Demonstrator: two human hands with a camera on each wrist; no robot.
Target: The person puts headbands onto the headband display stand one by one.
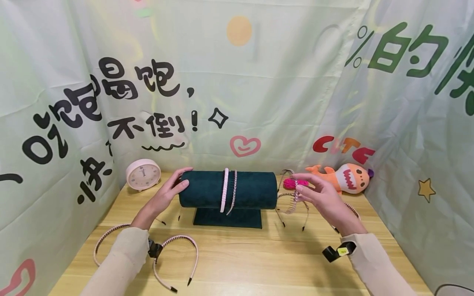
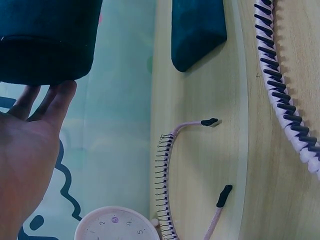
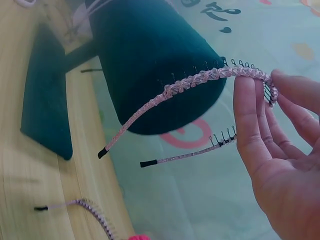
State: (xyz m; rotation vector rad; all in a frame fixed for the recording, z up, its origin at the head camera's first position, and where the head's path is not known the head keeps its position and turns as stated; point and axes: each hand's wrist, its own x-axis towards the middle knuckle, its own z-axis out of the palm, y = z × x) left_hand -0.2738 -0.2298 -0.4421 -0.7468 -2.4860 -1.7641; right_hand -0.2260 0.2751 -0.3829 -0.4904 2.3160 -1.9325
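- Pinching a pink crystal-beaded headband between thumb and fingertips, the right hand is nearly closed just to the right of the velvet display stand; the band's black-tipped ends hang free, and whether it touches the stand's round end I cannot tell.
- Touching the stand's left end, the left hand is spread wide, its fingers fairly straight and reaching towards the back, its thumb on the front; of the hands, this one has hold of no headband.
- Around the middle of the stand's dark green roll sit a pale pink wrapped headband and, just to its right, a thinner braided headband.
- Below the roll, the stand's flat base rests on the wood-grain worktop.
- To the near left of the stand lie two pale pink toothed headbands, one partly covered by the left sleeve.
- Left of the stand are a pink round clock and, near it, another toothed headband.
- Right of the stand, beyond the right hand, are a bright pink object, partly hidden, and an orange shark plush.
- Behind the stand hangs a printed fabric backdrop.
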